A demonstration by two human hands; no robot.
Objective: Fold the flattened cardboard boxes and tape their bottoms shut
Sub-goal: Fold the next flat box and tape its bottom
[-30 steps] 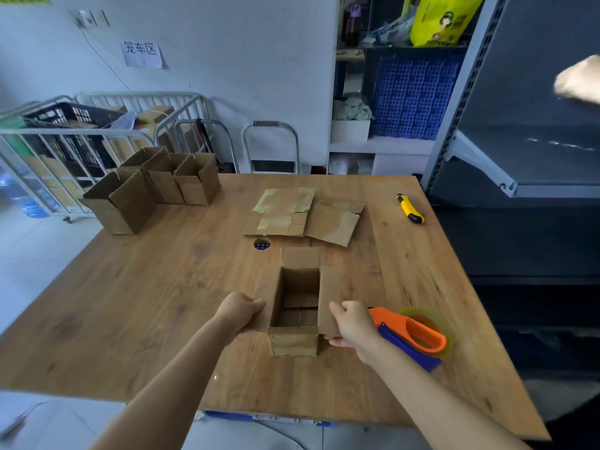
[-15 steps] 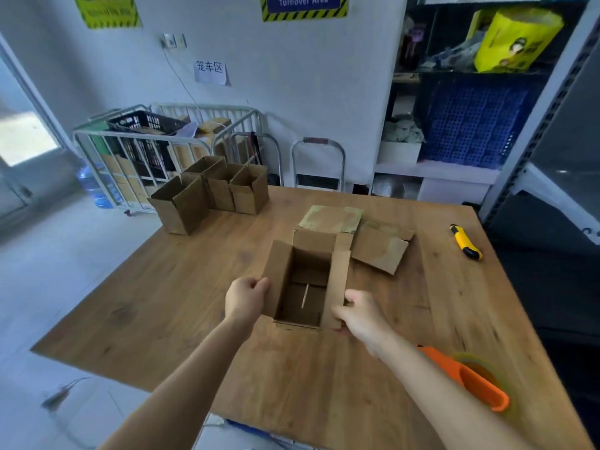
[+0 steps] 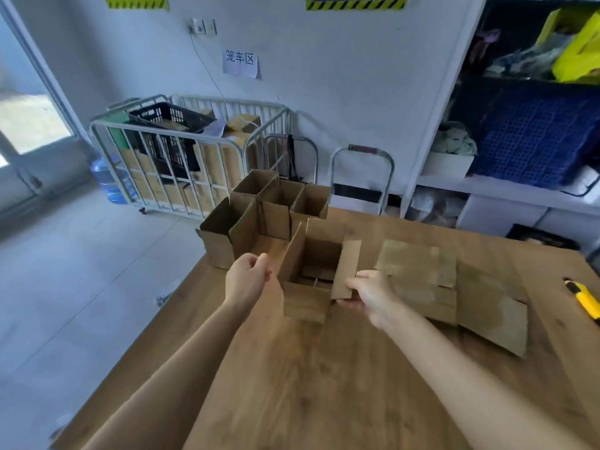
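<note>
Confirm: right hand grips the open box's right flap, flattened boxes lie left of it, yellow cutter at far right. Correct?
No. The head view shows the flattened boxes lying right of the open box, not left. The rest holds: the right hand grips its right flap, and the yellow cutter is at far right.

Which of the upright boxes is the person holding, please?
The nearest box, its side flaps held by the left hand and right hand; the other boxes stand untouched behind it.

Yellow knife (image 3: pixel 584 298) lies on wooden table (image 3: pixel 324 384) (far right), cage cart (image 3: pixel 181 157) beyond
</note>
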